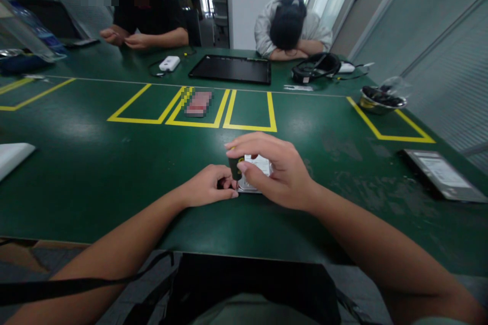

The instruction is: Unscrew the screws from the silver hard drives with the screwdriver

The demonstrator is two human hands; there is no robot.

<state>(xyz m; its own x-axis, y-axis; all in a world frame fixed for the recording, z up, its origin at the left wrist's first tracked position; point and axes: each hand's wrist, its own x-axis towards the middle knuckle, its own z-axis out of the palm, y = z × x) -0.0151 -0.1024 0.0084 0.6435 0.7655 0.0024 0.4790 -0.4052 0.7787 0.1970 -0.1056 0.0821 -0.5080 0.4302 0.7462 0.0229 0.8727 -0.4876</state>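
Observation:
My right hand (280, 172) is wrapped round the dark handle of a screwdriver (235, 168) with yellow marks. The screwdriver stands nearly upright, its tip at the near left corner of a small silver hard drive (247, 184) lying on the table. Part of the drive's pale label shows beneath my right hand, which hides most of its right side. Curled at the drive's left edge, my left hand (206, 186) grips the corner with thumb and fingers close to the screwdriver's tip. Any screw under the tip is too small to make out.
Another hard drive (444, 175) lies to the right on the green table (114, 172). A metal bowl (381, 106) of dark items stands beyond it. Across the table are a black flat panel (232, 69), a headset with cables (318, 66), a white device (170, 64) and two people.

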